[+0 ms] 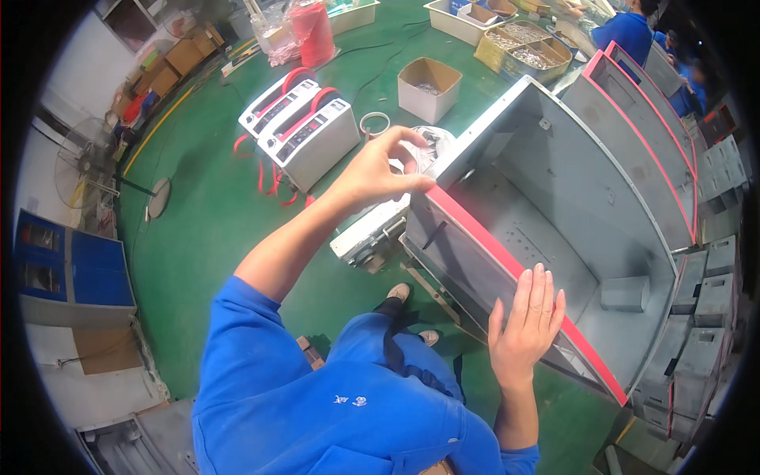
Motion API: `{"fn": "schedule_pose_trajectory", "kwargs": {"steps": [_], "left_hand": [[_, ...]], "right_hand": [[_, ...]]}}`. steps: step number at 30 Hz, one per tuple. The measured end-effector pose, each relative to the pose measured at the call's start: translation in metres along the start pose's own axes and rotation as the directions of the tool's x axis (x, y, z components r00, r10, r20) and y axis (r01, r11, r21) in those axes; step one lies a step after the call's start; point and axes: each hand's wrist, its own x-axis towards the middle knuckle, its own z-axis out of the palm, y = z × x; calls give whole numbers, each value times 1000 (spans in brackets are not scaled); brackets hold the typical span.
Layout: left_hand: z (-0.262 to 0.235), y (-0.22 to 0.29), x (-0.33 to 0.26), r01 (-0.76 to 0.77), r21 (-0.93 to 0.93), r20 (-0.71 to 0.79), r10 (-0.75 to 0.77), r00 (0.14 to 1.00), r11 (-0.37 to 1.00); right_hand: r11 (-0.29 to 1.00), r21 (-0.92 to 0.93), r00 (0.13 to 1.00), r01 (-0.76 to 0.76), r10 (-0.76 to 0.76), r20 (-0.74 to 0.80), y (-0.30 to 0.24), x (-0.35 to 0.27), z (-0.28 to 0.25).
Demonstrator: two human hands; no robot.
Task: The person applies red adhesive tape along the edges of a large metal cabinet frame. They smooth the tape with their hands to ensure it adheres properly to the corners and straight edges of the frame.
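Observation:
A large grey metal box stands in front of me, its open side facing up. Red tape runs along its near rim, from the upper left corner to the lower right. At the upper left end of that tape is my left hand, its thumb touching the corner and its fingers curved above with a gap between. My right hand lies flat over the tape farther along the rim, fingers stretched out and holding nothing. What lies under its palm is hidden.
Two white tape dispensers with red tape stand left of the box. Beyond are a carton, a red roll and bins of small parts. Red-edged panels and stacked grey boxes line the right. People in blue work behind.

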Motion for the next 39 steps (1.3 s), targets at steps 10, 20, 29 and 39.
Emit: {"fn": "schedule_pose_trajectory", "kwargs": {"steps": [10, 20, 29, 39], "left_hand": [[-28, -68, -6, 3, -227, -94, -26, 995, 974], [-20, -71, 42, -290, -112, -14, 290, 957, 951], [19, -24, 120, -907, -205, 407, 875, 264, 369], [32, -39, 126, -781, -165, 451, 750, 483, 602]], "right_hand": [[997, -23, 998, -68, 68, 1, -14, 3, 1], [958, 283, 994, -39, 67, -89, -112, 99, 61], [918, -115, 923, -380, 369, -106, -16, -4, 4], [88, 583, -112, -808, 948, -297, 168, -163, -36]]}}
